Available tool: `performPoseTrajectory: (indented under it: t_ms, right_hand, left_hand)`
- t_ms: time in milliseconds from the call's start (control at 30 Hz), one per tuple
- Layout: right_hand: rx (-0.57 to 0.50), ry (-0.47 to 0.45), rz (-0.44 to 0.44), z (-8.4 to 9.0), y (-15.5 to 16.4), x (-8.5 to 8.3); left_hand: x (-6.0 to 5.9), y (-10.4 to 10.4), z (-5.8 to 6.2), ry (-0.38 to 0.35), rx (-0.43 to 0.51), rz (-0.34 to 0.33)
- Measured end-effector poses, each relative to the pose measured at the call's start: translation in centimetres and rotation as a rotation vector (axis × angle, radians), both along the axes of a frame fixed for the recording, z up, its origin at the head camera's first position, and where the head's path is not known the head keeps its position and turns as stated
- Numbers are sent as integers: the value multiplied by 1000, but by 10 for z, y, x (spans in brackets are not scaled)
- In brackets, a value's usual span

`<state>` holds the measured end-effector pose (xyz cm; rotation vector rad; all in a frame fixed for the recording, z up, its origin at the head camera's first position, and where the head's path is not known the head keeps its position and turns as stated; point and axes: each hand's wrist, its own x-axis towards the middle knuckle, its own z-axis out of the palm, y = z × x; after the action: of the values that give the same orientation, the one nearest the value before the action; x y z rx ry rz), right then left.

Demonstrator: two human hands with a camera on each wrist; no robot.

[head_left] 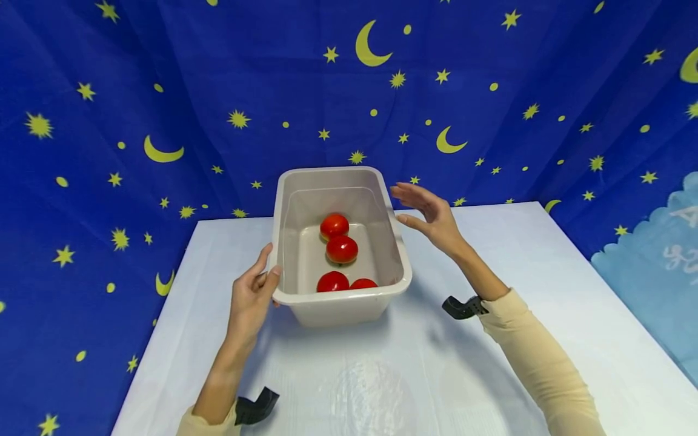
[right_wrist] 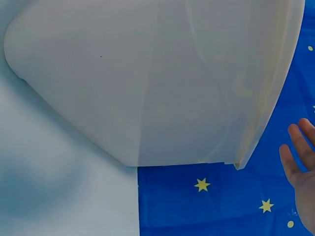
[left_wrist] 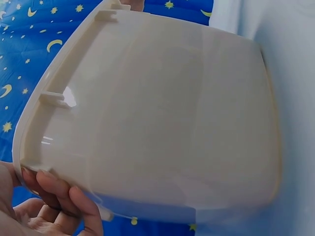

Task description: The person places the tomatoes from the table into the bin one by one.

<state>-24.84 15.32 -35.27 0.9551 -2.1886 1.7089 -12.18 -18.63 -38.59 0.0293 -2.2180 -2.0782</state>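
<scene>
A light grey plastic bin (head_left: 337, 307) is at the far middle of the white table, its inside facing me. Several glossy red round fruits (head_left: 342, 249), which look like tomatoes, lie on its floor; the front wall partly hides two. My left hand (head_left: 252, 297) grips the bin's left rim, thumb on top. From the left wrist view, the curled fingers (left_wrist: 81, 204) of that hand show under the rim. Beside the right rim, my right hand (head_left: 431, 218) has its fingers extended and holds nothing. The right wrist view shows these fingers (right_wrist: 300, 142) apart from the bin wall (right_wrist: 123, 83).
Behind the white table (head_left: 480, 363) hangs a blue cloth (head_left: 305, 79) with yellow moons and stars, close to the bin's far end. A lighter blue patch (head_left: 654, 260) with white lettering is at the right. Black wrist mounts (head_left: 463, 307) stick out from both forearms.
</scene>
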Motion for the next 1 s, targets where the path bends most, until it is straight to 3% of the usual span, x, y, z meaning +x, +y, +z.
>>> performPoseTrajectory:
  t_ms: [1000]
  right_hand:
    - [-72, 34, 19, -6, 13, 3]
  left_hand:
    - [0, 2, 2, -12, 9, 23]
